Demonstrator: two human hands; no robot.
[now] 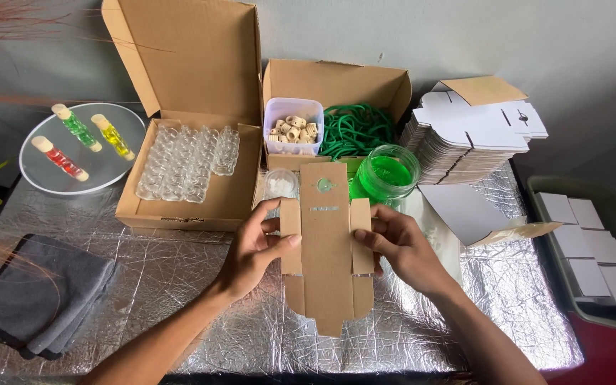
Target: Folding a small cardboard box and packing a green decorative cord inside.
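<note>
**Cardboard blank held flat in both hands**

Cardboard blank (326, 242), brown and unfolded, hangs above the foil-covered table (180, 285), in front of the green jar (386, 173). The left hand (251, 249) grips the blank's left flap, thumb on top, fingers curled behind. The right hand (404, 246) pinches the right flap likewise. Left of the jar sits an open box of clear vials (187, 164); right of it, a stack of white blanks (465, 135).

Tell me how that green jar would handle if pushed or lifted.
The green jar looks clear-walled and full of green liquid, so probably heavy for its size. I see no lid, so a shove might spill it. It is squat and wide, so unlikely to tip.
</note>
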